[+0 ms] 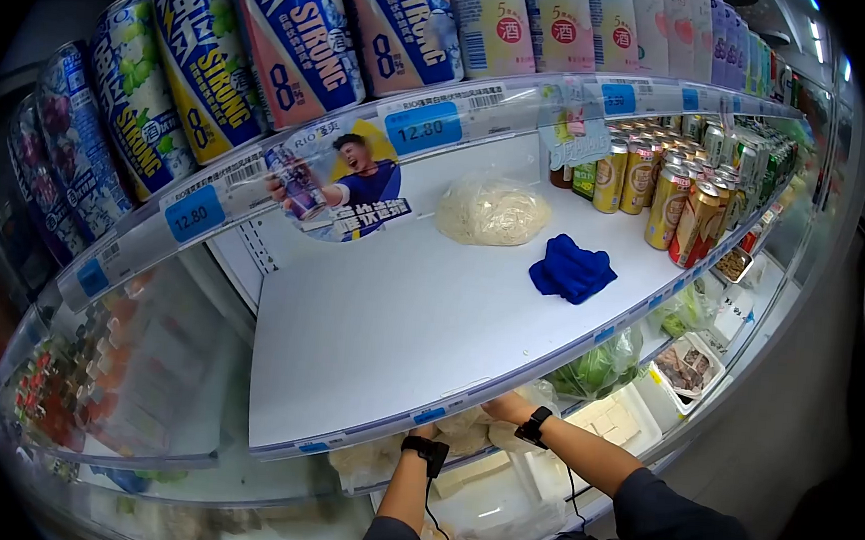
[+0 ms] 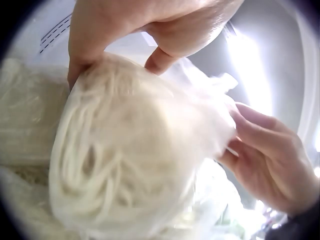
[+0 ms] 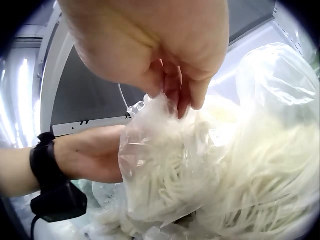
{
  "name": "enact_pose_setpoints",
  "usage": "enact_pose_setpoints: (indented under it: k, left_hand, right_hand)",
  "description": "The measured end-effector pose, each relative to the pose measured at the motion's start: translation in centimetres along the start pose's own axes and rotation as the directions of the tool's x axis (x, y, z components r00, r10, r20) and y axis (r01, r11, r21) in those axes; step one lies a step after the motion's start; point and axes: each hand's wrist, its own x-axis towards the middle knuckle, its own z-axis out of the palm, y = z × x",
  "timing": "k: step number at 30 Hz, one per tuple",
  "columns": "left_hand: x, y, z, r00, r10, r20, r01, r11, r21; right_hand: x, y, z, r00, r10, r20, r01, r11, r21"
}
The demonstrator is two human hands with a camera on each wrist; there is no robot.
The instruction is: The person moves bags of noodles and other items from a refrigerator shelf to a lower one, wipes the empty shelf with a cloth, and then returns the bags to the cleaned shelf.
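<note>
A clear plastic bag of pale noodles (image 2: 120, 145) fills the middle of the left wrist view. My left hand (image 2: 145, 25) grips its upper side, thumb and fingers spread around it. At the bag's gathered end, my right hand (image 2: 272, 155) pinches the plastic. The right wrist view shows that bag (image 3: 167, 165) with my right hand (image 3: 160, 45) above it, fingertips on the plastic, and my left hand (image 3: 95, 152) against its far side. In the head view both hands reach under the white shelf (image 1: 377, 346), largely hidden by its edge.
On the shelf above lie another noodle bag (image 1: 492, 212) and a blue cloth (image 1: 573, 270), with cans (image 1: 668, 201) at the right. More bagged noodles (image 3: 270, 175) sit beside the held bag. Bagged greens (image 1: 596, 367) and a meat tray (image 1: 686, 373) are lower right.
</note>
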Motion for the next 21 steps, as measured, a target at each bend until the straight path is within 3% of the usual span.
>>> enact_pose_setpoints:
  k: [1,2,4,5,6,7,8,9,10,12,14,15,16,18,20,21]
  left_hand:
    - [0.7,-1.3,0.3,0.98,0.199,-0.011,-0.18,0.907,0.381]
    - [0.0,0.1,0.9,0.976,0.194,0.099,-0.21,0.721,0.66]
    - [-3.3,4.4,2.1,0.97,0.226,0.093,-0.214,0.604,0.768]
    - [-3.1,3.5,2.1,0.969,0.219,0.114,-0.226,0.598,0.769]
    - [-3.2,1.6,1.7,0.934,0.35,0.07,-0.289,0.626,0.724]
    - [-3.5,0.2,1.5,0.883,0.469,0.01,-0.352,0.648,0.676]
    - [-3.8,-0.6,1.1,0.888,0.46,0.013,-0.349,0.656,0.669]
    - [-4.1,-0.9,0.3,0.915,0.403,0.027,-0.311,0.66,0.684]
    - [-4.4,-0.9,-0.5,0.938,0.345,0.039,-0.272,0.66,0.7]
    - [-6.1,1.4,-1.3,0.947,0.313,0.064,-0.267,0.665,0.697]
    - [-7.9,3.8,-1.9,0.977,0.2,0.078,-0.205,0.763,0.613]
    - [-8.6,4.2,-2.2,0.95,0.292,0.111,-0.3,0.756,0.582]
    - [-9.5,4.7,-2.5,0.947,0.303,0.104,-0.305,0.754,0.582]
    - [-11.7,5.8,-3.0,0.986,0.111,0.127,-0.161,0.848,0.506]
    - [-14.6,6.7,-3.0,0.988,0.115,0.101,-0.147,0.9,0.411]
    - [-15.6,5.8,-3.3,0.991,0.09,0.101,-0.12,0.929,0.349]
  right_hand:
    - [-0.1,-0.1,-0.1,1.0,-0.011,0.002,0.011,1.0,0.007]
    - [0.1,0.2,-0.1,1.0,-0.001,-0.023,0.001,1.0,0.002]
    - [0.0,0.8,0.8,1.0,-0.017,-0.01,0.018,0.998,0.057]
    - [0.1,-0.2,0.0,0.996,-0.049,0.081,0.048,0.999,0.012]
    - [-0.5,-2.0,-0.9,0.997,-0.032,0.075,0.031,0.999,0.014]
    - [-1.5,-4.2,-2.2,0.983,-0.143,0.117,0.156,0.981,-0.112]
    - [-2.1,-6.4,-3.8,0.952,-0.247,0.179,0.285,0.931,-0.23]
    - [-2.3,-8.4,-5.9,0.863,-0.237,0.447,0.289,0.956,-0.052]
    - [-2.2,-10.4,-8.2,0.696,-0.255,0.671,0.235,0.964,0.122]
    - [-0.7,-14.5,-13.4,0.495,-0.397,0.773,0.031,0.897,0.44]
    - [1.6,-17.3,-19.3,0.563,-0.4,0.723,0.031,0.885,0.465]
    - [3.3,-17.7,-21.7,0.643,-0.335,0.689,0.092,0.927,0.365]
    - [5.2,-18.0,-23.9,0.717,-0.28,0.638,0.144,0.956,0.257]
    - [10.0,-16.5,-26.4,0.878,-0.259,0.403,0.301,0.953,-0.041]
    - [16.1,-11.5,-27.4,0.922,-0.367,0.123,0.381,0.806,-0.453]
    - [19.2,-8.9,-27.8,0.966,-0.254,0.05,0.241,0.813,-0.529]
